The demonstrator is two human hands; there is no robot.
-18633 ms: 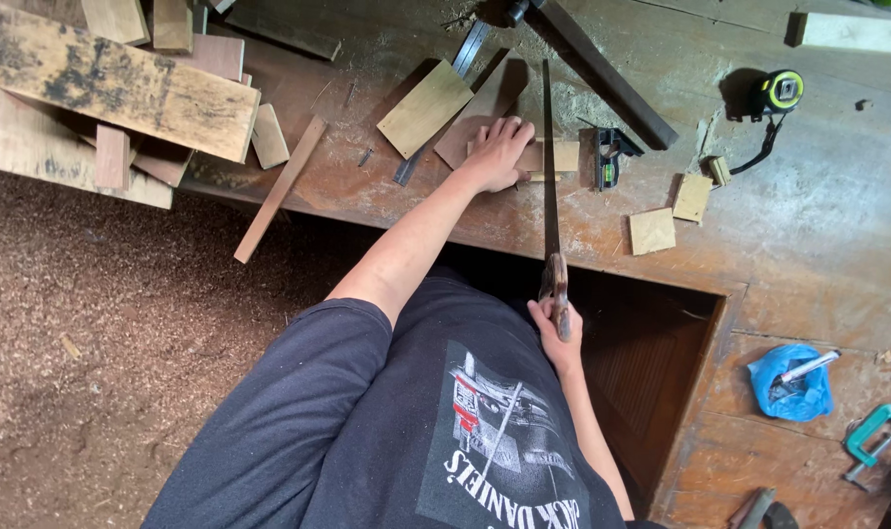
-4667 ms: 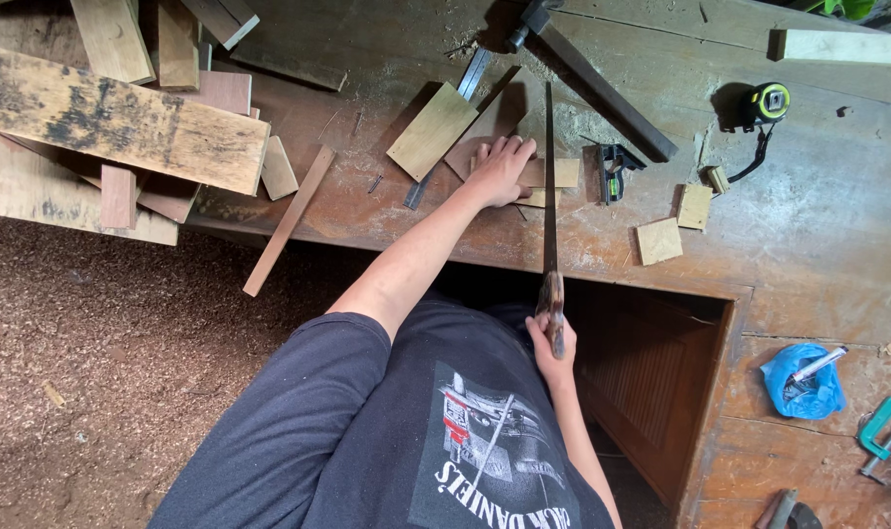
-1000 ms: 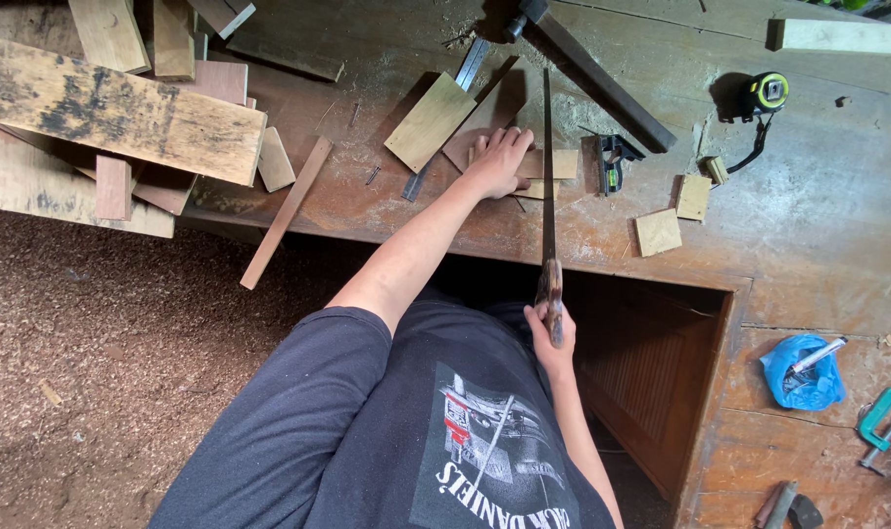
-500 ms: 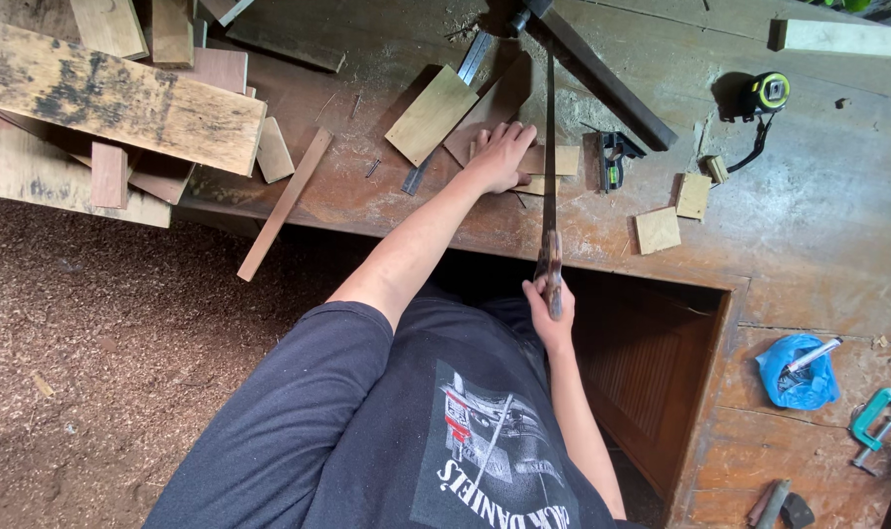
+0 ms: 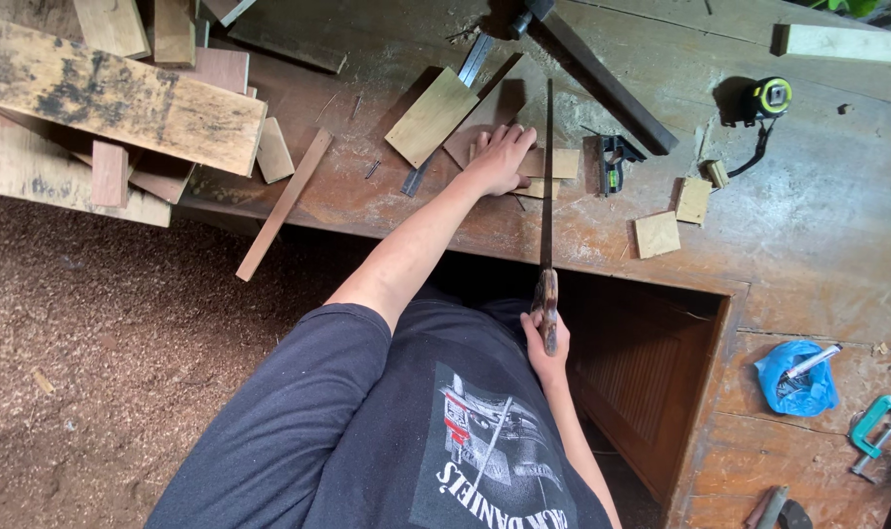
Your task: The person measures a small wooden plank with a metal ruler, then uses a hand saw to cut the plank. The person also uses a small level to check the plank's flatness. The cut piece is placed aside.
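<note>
Two hands on the job: left hand [image 5: 501,157] is spread flat, fingers extended, pressing a small wood strip [image 5: 553,165] onto the workbench [image 5: 818,225]; right hand [image 5: 546,345] is wrapped closed around the dark handle of a hand saw [image 5: 546,196], blade edge-on and running straight away from the body, passing just beside the left fingertips.

Risks as I read them:
- Blade sits very close to the holding fingers. A jump out of the kerf would likely go toward them.
- Strip is held by palm pressure only, no clamp on it (a green clamp [image 5: 876,434] lies idle near the right edge). It could pivot or slide under the stroke.
- Loose offcuts [image 5: 657,234] and a tan board [image 5: 432,117] lie near the cut; a nudge could crowd the work.
- Thin stick [image 5: 284,204] overhangs the bench edge and could drop onto the sawdust floor [image 5: 93,372].

Containers: only a crumpled blue bag [image 5: 796,378], well apart to the right, with a slim metal-tipped tool poking out; rest of its contents hidden. Tape measure [image 5: 769,98] sits farther back.
</note>
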